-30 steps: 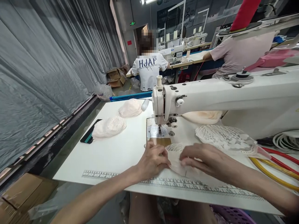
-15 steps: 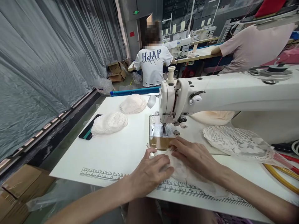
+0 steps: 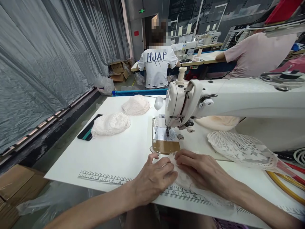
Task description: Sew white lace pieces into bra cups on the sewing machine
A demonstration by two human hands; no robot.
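A sheer white cloth with a lacy edge is spread on the white table, near its front edge and between the two hands; clock directions are counted from this cloth, with twelve pointing away from the wearer. The cloth's left edge is pinched by the curled fingers of the left hand, at nine o'clock. Its upper edge is held by the bunched fingers of the right hand, at two o'clock; the right thumb is hidden. The lower part of the cloth is trailed under the right forearm, over a printed ruler.

At eleven o'clock, just past the fingertips, a brown strip is seen, with the metal plate beyond it. The head of a sewing machine is set at twelve, its arm stretched toward two. White lace is laid at two, and a yellow hose is seen at three. Two pale fabric piles are placed toward ten and eleven: the nearer pile is rested partly on a dark flat object, while the farther pile is set on the bare tabletop. Farther off, a person in a white shirt is seated between eleven and twelve.
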